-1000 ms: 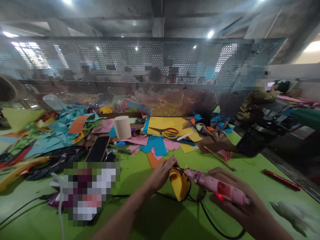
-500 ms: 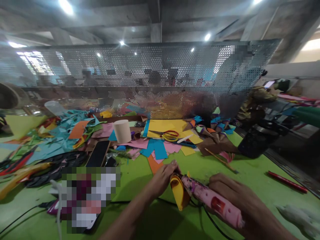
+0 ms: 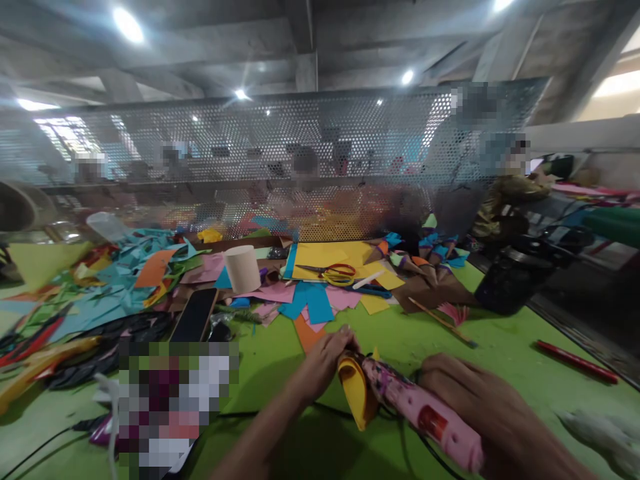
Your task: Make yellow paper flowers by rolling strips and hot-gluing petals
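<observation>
My left hand (image 3: pixel 325 360) pinches a curled yellow paper piece (image 3: pixel 353 395) just above the green table (image 3: pixel 260 380). My right hand (image 3: pixel 480 407) is wrapped round a pink glue gun (image 3: pixel 425 417). The gun's nozzle points left into the top of the yellow curl, touching it. A black cord (image 3: pixel 400 420) trails from the gun under my hands.
Scissors with red and yellow handles (image 3: pixel 337 272) lie on a yellow sheet (image 3: pixel 325 257). A cardboard cup (image 3: pixel 243 269), a dark phone (image 3: pixel 195 315) and heaps of coloured paper scraps (image 3: pixel 115 273) crowd the left. A red pen (image 3: pixel 575 361) lies at right. A perforated metal screen (image 3: pixel 320 160) backs the table.
The glue gun has tilted steeper, its rear dropping toward me, and the nozzle has pushed closer into the yellow curl. My left hand keeps its pinch.
</observation>
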`<state>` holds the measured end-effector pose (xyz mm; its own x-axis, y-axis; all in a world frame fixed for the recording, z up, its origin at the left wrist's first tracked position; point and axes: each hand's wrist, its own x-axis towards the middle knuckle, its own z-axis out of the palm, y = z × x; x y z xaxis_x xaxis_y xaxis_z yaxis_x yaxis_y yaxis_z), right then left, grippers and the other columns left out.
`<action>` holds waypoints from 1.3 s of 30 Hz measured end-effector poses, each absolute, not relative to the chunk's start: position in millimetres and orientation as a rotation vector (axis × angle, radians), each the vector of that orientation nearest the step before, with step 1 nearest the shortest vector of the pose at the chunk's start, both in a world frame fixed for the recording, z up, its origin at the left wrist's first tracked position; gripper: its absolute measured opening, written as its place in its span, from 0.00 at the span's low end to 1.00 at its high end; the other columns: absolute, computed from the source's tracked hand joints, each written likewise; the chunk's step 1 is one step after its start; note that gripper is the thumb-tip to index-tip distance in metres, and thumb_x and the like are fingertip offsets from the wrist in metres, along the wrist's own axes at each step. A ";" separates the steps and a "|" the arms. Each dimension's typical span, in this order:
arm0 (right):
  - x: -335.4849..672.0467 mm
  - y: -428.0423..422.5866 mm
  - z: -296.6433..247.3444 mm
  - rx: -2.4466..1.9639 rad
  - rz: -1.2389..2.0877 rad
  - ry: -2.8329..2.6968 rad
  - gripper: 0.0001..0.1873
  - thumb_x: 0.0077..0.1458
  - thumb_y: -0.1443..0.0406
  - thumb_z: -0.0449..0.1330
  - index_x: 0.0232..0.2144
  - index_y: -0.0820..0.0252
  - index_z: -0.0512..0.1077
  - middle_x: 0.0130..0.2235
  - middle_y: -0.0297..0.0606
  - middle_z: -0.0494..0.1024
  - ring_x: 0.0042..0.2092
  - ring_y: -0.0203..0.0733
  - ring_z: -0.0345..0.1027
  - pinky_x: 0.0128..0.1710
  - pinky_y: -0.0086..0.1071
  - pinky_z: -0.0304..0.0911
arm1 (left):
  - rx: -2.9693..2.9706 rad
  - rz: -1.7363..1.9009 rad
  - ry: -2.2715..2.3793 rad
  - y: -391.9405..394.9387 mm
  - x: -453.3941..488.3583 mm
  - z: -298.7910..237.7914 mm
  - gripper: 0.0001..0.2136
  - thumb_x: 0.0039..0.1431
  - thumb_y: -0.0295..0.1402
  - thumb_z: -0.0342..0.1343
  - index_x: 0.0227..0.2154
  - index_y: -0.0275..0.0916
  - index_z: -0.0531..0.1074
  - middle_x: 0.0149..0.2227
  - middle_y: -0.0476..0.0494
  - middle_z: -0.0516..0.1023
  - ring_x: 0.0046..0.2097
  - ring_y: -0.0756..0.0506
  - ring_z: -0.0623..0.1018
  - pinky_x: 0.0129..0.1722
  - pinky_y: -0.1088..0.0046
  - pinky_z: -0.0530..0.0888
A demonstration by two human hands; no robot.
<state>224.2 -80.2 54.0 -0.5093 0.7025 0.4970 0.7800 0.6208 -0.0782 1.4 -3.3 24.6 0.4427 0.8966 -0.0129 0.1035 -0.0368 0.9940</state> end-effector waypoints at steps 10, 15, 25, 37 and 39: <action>214.0 -78.6 68.2 -1.036 -0.245 -2.355 0.14 0.46 0.79 0.48 0.26 0.55 0.63 0.27 0.37 0.72 0.25 0.41 0.64 0.24 0.32 0.58 | 1.447 0.789 0.906 -4.4 1.9 25.0 0.24 0.63 0.53 0.41 0.26 0.37 0.66 0.27 0.48 0.65 0.32 0.48 0.65 0.35 0.70 0.65; 213.5 -78.0 78.0 -1.000 -0.220 -2.408 0.13 0.47 0.78 0.48 0.26 0.55 0.62 0.25 0.36 0.71 0.23 0.40 0.64 0.22 0.30 0.55 | 1.456 0.810 0.878 -3.6 1.2 23.3 0.23 0.64 0.52 0.41 0.26 0.37 0.66 0.28 0.48 0.65 0.33 0.48 0.65 0.35 0.71 0.65; 221.8 -77.8 58.7 -1.048 -0.349 -2.355 0.12 0.43 0.77 0.51 0.26 0.54 0.59 0.26 0.35 0.69 0.23 0.41 0.60 0.22 0.33 0.49 | 1.412 0.820 0.858 -4.7 0.9 27.7 0.24 0.61 0.55 0.43 0.26 0.37 0.66 0.26 0.48 0.64 0.31 0.48 0.64 0.34 0.71 0.64; 217.0 -78.0 62.0 -1.083 -0.211 -2.435 0.09 0.53 0.74 0.50 0.26 0.55 0.60 0.27 0.36 0.70 0.26 0.41 0.62 0.25 0.33 0.52 | 1.489 0.793 0.888 -4.0 0.5 28.6 0.23 0.63 0.52 0.40 0.26 0.38 0.65 0.28 0.48 0.65 0.32 0.47 0.65 0.34 0.70 0.65; 216.7 -77.5 60.8 -1.095 -0.211 -2.438 0.09 0.53 0.74 0.50 0.26 0.55 0.61 0.28 0.37 0.70 0.26 0.41 0.62 0.26 0.33 0.53 | 1.491 0.787 0.899 -4.5 0.9 29.5 0.23 0.63 0.52 0.40 0.26 0.38 0.65 0.27 0.48 0.65 0.32 0.47 0.64 0.34 0.70 0.65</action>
